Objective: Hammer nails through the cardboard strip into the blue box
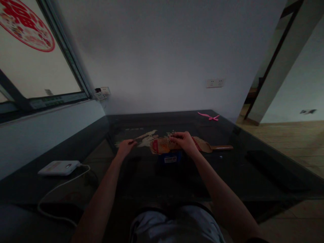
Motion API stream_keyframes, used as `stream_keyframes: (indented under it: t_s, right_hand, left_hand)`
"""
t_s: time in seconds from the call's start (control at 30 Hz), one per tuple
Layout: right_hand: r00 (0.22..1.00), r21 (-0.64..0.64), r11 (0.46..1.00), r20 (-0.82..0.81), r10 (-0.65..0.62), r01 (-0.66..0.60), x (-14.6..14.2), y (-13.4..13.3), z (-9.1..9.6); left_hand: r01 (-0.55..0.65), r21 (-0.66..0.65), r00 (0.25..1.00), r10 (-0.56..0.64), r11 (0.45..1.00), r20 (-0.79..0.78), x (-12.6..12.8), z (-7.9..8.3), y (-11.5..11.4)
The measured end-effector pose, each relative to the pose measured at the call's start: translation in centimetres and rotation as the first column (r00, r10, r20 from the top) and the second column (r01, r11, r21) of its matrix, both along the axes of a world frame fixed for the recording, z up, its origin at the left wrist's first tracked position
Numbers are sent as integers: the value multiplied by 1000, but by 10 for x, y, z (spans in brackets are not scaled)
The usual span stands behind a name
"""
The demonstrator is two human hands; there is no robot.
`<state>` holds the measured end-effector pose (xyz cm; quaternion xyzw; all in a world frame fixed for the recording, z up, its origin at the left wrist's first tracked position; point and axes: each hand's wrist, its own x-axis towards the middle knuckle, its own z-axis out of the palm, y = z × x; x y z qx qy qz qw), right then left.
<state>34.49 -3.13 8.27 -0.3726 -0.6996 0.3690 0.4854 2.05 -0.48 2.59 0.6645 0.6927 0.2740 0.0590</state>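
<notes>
Both my arms reach out over a dark glass table (pixel 253 162). My left hand (pixel 126 146) is closed in a pinch on a small thin dark thing I cannot make out. My right hand (pixel 184 140) is closed over the top of an orange and red packet (pixel 162 146) that lies flat on the table, and its fingers pinch something small and dark. A small blue box (pixel 170 158) sits just below the packet. A wooden handle (pixel 222 147) sticks out to the right of the packet. Pale torn scraps (pixel 148 136) lie between my hands.
A white power bank (pixel 59 167) with a white cable (pixel 54 195) lies at the left of the table. A pink ribbon (pixel 209 116) lies at the far edge. A dark flat bar (pixel 274 170) rests on the right. Wall sockets (pixel 215 83) are behind; a doorway opens at right.
</notes>
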Motion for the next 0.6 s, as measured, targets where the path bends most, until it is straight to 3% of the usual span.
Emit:
stream_keyframes:
  t_s: [0.17, 0.27, 0.4, 0.47, 0.57, 0.6]
  right_hand:
    - [992, 15, 994, 61, 110, -111, -10, -16, 4]
    - [965, -8, 975, 143, 220, -221, -30, -36, 3]
    - [857, 10, 915, 355, 373, -402, -73, -64, -9]
    - [762, 35, 902, 550, 342, -430, -99, -70, -18]
    - [593, 83, 932, 790, 154, -353, -136, -63, -31]
    - [572, 81, 943, 810, 127, -324, -147, -57, -35]
  left_hand:
    - [-155, -42, 984, 150, 987, -94, -56, -28, -5]
    - [-135, -67, 987, 128, 989, -99, -63, -38, -5]
    - [-64, -40, 991, 59, 997, -118, -64, -43, -3]
    - [-82, -40, 990, 77, 996, -119, -64, -44, -4]
    - [-148, -45, 983, 142, 988, -118, -64, -44, -6]
    - [-168, -45, 980, 161, 985, -119, -64, -44, -6]
